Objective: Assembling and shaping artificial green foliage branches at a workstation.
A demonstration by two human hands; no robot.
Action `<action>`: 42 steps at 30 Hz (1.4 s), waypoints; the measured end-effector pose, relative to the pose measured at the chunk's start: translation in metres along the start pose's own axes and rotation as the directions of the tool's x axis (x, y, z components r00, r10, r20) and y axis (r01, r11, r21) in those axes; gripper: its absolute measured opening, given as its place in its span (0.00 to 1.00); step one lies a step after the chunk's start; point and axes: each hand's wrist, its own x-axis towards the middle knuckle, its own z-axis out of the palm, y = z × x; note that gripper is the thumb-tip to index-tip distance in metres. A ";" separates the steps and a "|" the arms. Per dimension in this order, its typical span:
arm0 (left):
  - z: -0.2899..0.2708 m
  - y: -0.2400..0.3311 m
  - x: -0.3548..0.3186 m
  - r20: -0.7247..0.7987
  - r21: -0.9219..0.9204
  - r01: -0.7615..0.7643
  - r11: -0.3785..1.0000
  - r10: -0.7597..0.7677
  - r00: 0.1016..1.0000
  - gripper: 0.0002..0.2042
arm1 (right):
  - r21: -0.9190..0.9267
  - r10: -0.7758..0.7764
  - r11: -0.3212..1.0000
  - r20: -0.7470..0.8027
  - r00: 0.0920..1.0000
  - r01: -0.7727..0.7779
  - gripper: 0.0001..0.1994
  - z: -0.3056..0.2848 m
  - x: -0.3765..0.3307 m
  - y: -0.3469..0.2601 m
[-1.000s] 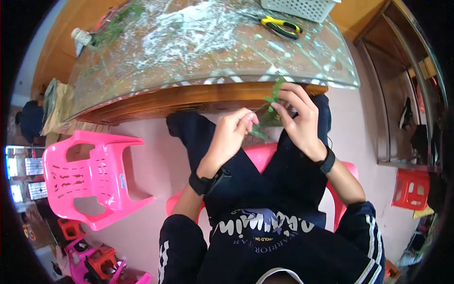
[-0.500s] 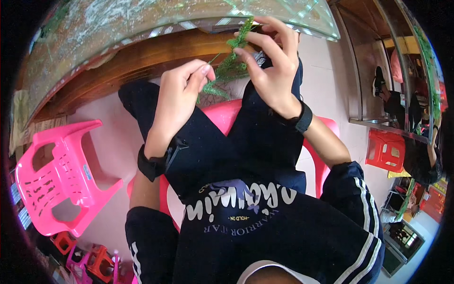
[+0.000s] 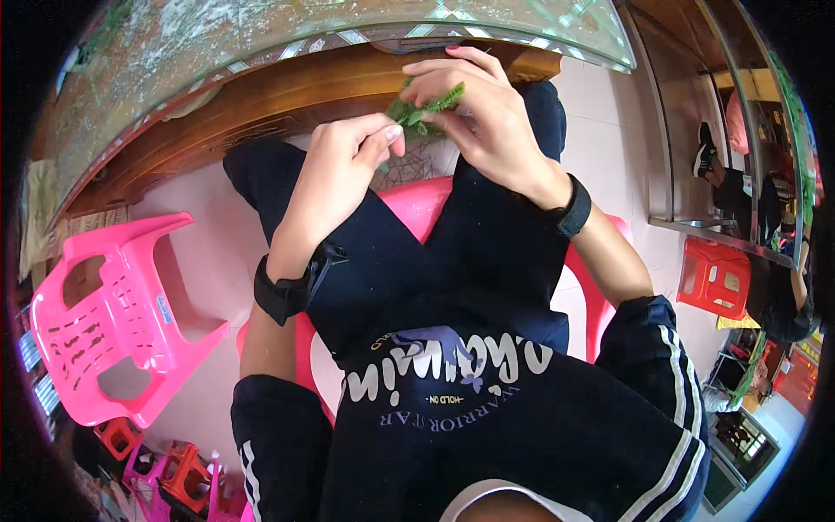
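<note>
A feathery green sprig point(image 3: 447, 98) is held between my two hands, above my knees and close to the table's edge. My left hand point(image 3: 335, 170) pinches it at the lower end between thumb and forefinger, the other fingers curled under. My right hand point(image 3: 496, 126) has its thumb and forefinger closed round the upper part, with the remaining fingers loosely bent above. Part of the sprig is hidden behind the right fingers. Fine, dark stems or scraps point(image 3: 417, 161) show below it, too blurred to tell apart.
A glass-topped wooden table point(image 3: 287, 54) spans the far side. To my left stands a pink plastic chair point(image 3: 130, 326); red stools point(image 3: 184, 477) are behind it. At the right are a metal-framed cabinet point(image 3: 657, 130), a red stool point(image 3: 715, 277) and another person's arm point(image 3: 798, 283).
My right hand has come down and nearer to the left hand, its fingers now closed round the sprig. The sprig has dropped lower, away from the table edge.
</note>
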 end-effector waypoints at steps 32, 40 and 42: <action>-0.022 0.000 0.004 0.053 0.009 0.023 1.000 -0.024 0.998 0.08 | 0.477 0.451 0.645 0.393 0.801 -0.597 0.09 -0.016 0.006 0.018; -0.020 -0.003 0.005 0.013 0.136 -0.075 0.988 0.074 0.997 0.06 | 0.257 0.297 0.875 0.384 0.874 -0.410 0.10 -0.014 0.006 0.015; -0.020 -0.003 0.004 0.006 0.164 -0.080 0.983 0.080 0.997 0.06 | 0.264 0.337 0.846 0.409 0.848 -0.463 0.11 -0.013 0.006 0.010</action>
